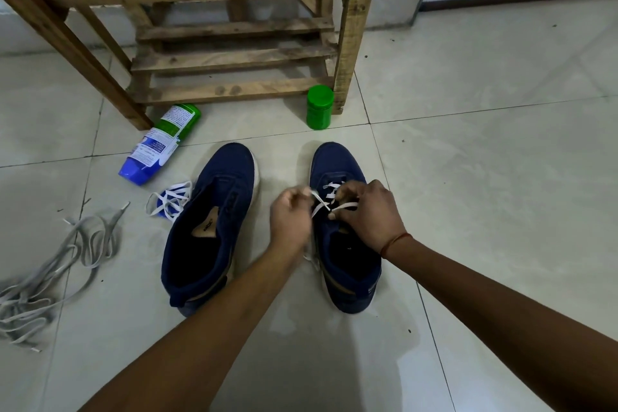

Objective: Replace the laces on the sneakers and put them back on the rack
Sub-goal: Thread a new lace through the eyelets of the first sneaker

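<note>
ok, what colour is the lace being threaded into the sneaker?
White lace, against the navy sneaker. Clearest in the head view.

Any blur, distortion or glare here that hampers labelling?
Head view: the left hand is motion-blurred at its fingers; the white lace reads clearly; wide-angle distortion bows the rack and floor joints; dim, even light, soft sheen, no harsh glare.

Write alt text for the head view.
The left hand and right hand pinch a white lace on the right navy sneaker. The left sneaker is unlaced; a spare white lace and grey laces lie beside it, a wooden rack behind.
</note>
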